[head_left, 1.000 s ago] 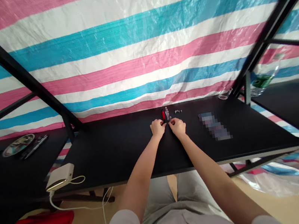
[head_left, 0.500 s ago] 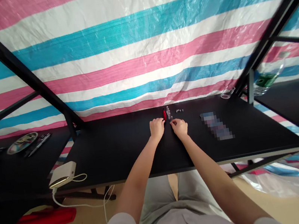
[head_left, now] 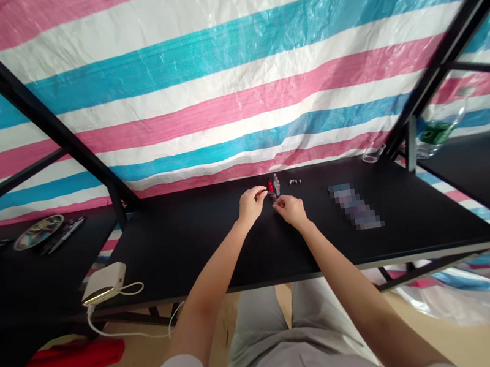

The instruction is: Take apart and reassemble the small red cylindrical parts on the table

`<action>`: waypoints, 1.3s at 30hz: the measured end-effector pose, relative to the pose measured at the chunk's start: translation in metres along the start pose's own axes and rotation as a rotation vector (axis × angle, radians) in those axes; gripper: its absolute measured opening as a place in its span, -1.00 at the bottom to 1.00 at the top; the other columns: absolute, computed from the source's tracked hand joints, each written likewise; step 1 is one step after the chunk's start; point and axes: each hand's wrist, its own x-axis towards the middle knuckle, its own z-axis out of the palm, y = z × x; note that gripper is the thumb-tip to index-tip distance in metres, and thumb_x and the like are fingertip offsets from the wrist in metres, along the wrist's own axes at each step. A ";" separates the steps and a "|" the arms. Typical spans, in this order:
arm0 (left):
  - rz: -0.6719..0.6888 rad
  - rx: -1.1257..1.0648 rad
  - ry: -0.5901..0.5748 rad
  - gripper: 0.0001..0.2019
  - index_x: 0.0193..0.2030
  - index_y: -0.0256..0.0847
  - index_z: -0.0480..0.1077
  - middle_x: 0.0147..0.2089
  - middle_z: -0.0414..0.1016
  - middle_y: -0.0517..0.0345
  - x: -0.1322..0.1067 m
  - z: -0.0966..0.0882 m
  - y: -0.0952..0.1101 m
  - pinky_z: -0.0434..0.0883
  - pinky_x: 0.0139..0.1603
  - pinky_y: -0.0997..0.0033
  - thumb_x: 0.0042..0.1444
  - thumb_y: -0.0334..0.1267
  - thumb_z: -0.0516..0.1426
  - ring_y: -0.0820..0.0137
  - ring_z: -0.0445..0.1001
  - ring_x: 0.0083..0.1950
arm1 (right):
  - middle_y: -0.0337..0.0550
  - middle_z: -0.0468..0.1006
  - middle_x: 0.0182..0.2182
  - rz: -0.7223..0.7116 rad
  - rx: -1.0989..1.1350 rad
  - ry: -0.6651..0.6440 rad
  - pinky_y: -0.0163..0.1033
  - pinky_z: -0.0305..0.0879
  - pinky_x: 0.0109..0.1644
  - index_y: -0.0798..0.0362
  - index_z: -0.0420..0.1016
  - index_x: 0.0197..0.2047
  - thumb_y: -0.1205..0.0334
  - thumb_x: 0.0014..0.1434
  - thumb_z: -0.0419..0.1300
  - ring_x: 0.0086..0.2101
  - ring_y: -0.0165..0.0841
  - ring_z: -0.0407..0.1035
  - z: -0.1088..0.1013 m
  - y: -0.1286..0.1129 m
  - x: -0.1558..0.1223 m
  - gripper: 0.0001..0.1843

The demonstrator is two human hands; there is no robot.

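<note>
- Pinching a small, slim, dark piece [head_left: 270, 192] near one end, the person's left hand [head_left: 251, 205] is at the middle of the frame, thumb and fingertips pressed together.
- That piece points rightward from the left fingertips, its long axis tipping slightly down toward the right hand [head_left: 290, 208]; the left hand is the nearer, and I can't tell whether the far end touches the right fingers.
- The right hand sits just below and right of it, thumb and fingers bent close together; whether they grip anything, I can't make out.
- Just above the gap between the hands are small, narrow red pieces [head_left: 270, 184], with a line of small, clear, plastic-looking pieces [head_left: 276, 183] beside them.
- Farther right, tiny silvery bits [head_left: 295, 182] form a short row on the flat black tabletop [head_left: 181, 249].
</note>
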 end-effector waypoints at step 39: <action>-0.242 -0.114 -0.132 -0.85 -0.31 -0.25 0.42 -0.37 0.47 0.13 -0.015 -0.024 -0.045 0.34 -0.25 0.43 0.01 -0.22 0.14 0.46 0.40 -0.37 | -0.18 0.52 -0.43 -0.091 0.518 0.060 -0.31 0.28 -0.28 0.05 0.51 -0.17 0.07 0.07 0.05 -0.44 -0.40 0.37 0.023 -0.016 0.000 -0.65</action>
